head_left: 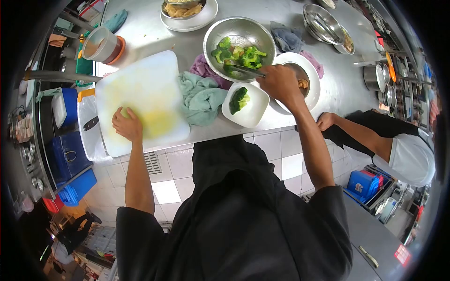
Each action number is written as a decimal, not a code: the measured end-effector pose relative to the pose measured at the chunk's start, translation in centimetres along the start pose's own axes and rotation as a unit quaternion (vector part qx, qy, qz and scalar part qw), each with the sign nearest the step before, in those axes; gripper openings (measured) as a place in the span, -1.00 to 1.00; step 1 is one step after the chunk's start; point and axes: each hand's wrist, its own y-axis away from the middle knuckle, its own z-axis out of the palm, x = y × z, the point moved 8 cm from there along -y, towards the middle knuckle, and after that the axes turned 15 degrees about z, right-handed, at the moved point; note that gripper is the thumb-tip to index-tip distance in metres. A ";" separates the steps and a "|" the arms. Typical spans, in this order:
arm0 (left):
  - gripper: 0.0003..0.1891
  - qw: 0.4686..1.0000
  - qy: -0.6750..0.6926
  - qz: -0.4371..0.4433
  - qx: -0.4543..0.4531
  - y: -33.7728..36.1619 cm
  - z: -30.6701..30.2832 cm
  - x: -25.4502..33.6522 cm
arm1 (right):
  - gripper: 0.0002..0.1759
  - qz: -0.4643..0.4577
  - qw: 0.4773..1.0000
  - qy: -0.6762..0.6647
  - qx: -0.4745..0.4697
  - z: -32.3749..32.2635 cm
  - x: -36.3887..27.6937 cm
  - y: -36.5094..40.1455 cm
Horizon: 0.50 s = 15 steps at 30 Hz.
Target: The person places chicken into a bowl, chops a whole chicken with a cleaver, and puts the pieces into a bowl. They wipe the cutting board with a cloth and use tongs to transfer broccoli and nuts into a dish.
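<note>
My right hand (280, 84) grips metal tongs (248, 71), whose tips reach among the broccoli florets (251, 57) in a steel colander (215, 35). On the stained white cutting board (110, 93) rests my left hand (127, 123), fingers spread and holding nothing. One broccoli floret (240, 100) lies in a square white bowl (257, 110) just below the colander. Partly behind my right wrist, a white plate (315, 89) carries a metal bowl (296, 70) with brown food pieces in it.
Crumpled cloths, including a green one (201, 98), lie between board and bowls. A plastic container (99, 44) stands at the back left. A knife (91, 123) is by the board's left edge. At right, a co-worker's arm (361, 133) comes near the counter edge. Stacked steel bowls (321, 18) stand behind.
</note>
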 end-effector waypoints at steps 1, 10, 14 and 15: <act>-0.63 1.000 0.000 0.000 -0.001 0.0 0.1 -0.1 | -0.73 0.001 1.000 0.001 -0.001 -0.2 0.6 0.4; -0.62 1.000 -0.007 0.006 0.011 -0.1 -0.2 0.4 | -0.77 -0.075 0.996 0.018 -0.049 -5.7 2.8 10.7; -0.62 1.000 -0.005 -0.010 -0.004 -0.1 0.1 0.0 | -0.80 -0.129 0.989 0.017 -0.066 0.5 4.0 11.4; -0.62 1.000 -0.004 -0.013 -0.009 -0.1 0.2 -0.2 | -0.81 -0.128 0.988 0.025 -0.079 1.7 4.2 11.3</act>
